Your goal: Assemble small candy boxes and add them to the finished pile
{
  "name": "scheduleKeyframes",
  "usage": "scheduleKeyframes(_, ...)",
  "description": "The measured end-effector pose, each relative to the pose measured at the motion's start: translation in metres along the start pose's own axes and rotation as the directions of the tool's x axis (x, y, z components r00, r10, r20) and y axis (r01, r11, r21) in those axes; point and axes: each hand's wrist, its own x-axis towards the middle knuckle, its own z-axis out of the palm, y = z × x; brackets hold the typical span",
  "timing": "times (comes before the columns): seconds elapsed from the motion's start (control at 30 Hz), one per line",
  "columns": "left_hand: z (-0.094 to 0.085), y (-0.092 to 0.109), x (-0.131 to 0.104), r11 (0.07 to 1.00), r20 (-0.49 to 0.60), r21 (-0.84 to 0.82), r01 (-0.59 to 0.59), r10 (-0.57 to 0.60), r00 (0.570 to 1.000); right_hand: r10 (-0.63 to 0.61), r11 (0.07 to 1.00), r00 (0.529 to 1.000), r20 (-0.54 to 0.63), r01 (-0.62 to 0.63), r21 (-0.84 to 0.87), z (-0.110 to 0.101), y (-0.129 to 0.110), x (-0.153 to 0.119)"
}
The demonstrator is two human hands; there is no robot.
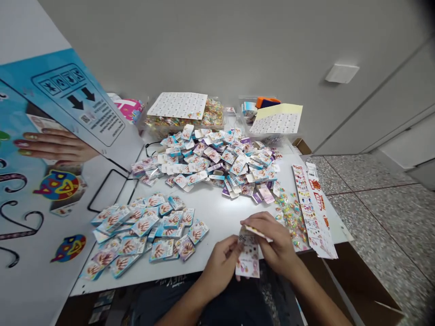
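My left hand (pixel 220 263) pinches the left edge of a printed sticker strip (pixel 249 263) near the table's front edge. My right hand (pixel 276 240) grips the strip's upper part, which is bent over under its fingers. Small pictures and patterns cover the strip's white face. To the right of my right hand lie small clear packets with colourful bits (pixel 292 217) and a stack of long sticker strips (pixel 306 203). On the left sits a heap of closed small boxes (pixel 144 222) printed with hands. Farther back spreads a larger heap of small boxes (pixel 207 160), many with open flaps.
At the back stand a clear tub of colourful packets (pixel 215 113) and another clear bin (pixel 272 136), each with a sticker sheet on top. A big printed display board (pixel 98 131) rises at the left. Cardboard boxes (pixel 363 280) are below the table at right.
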Motion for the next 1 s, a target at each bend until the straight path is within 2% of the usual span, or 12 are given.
scheduleKeyframes(0.1,-0.015,0.005,0.007,0.930,-0.217,-0.368,-0.019,-0.066,0.974,-0.127,0.989,0.975,0.183,0.137,-0.046,0.020,0.007,0.001)
scheduleKeyframes(0.2,-0.027,0.002,0.007,0.876,-0.352,-0.481,-0.041,-0.150,0.924,-0.188,0.980,0.928,0.321,0.199,0.000,0.040,0.010,-0.011)
scheduleKeyframes(0.3,-0.029,-0.006,0.005,0.930,-0.476,-0.361,-0.070,-0.119,0.871,-0.062,0.996,0.997,0.039,0.059,0.071,0.069,0.015,-0.029)
scheduleKeyframes(0.37,-0.027,-0.008,0.002,0.976,-0.557,-0.173,-0.132,0.014,0.830,0.209,0.970,0.961,-0.182,-0.180,0.164,0.088,0.019,-0.036)
scheduleKeyframes(0.4,-0.026,-0.008,0.000,0.984,-0.576,-0.053,-0.170,0.109,0.810,0.356,0.919,0.916,-0.184,-0.307,0.248,0.096,0.022,-0.037)
scheduleKeyframes(0.5,-0.023,-0.003,-0.002,0.931,-0.474,0.283,-0.231,0.345,0.810,0.613,0.675,0.789,0.044,-0.551,0.490,0.109,0.027,-0.035)
scheduleKeyframes(0.6,-0.024,-0.001,0.000,0.833,-0.337,0.509,-0.215,0.423,0.841,0.674,0.578,0.739,-0.011,-0.518,0.631,0.111,0.027,-0.036)
scheduleKeyframes(0.67,-0.026,-0.003,0.005,0.788,-0.325,0.592,-0.168,0.425,0.845,0.638,0.592,0.768,-0.064,-0.435,0.678,0.109,0.027,-0.040)
scheduleKeyframes(0.73,-0.026,-0.009,0.010,0.812,-0.282,0.572,-0.119,0.330,0.901,0.601,0.626,0.794,-0.095,-0.393,0.674,0.106,0.028,-0.047)
scheduleKeyframes(0.83,-0.024,-0.019,0.020,0.854,-0.076,0.506,-0.121,0.184,0.980,0.558,0.733,0.810,-0.180,-0.378,0.566,0.097,0.039,-0.056)
scheduleKeyframes(0.93,-0.017,-0.028,0.037,0.773,-0.021,0.599,-0.208,0.274,0.961,0.392,0.896,0.871,-0.297,-0.287,0.340,0.076,0.058,-0.065)
scheduleKeyframes(1.0,-0.011,-0.030,0.054,0.698,-0.032,0.677,-0.233,0.345,0.938,0.276,0.961,0.864,-0.421,-0.246,0.125,0.056,0.075,-0.071)
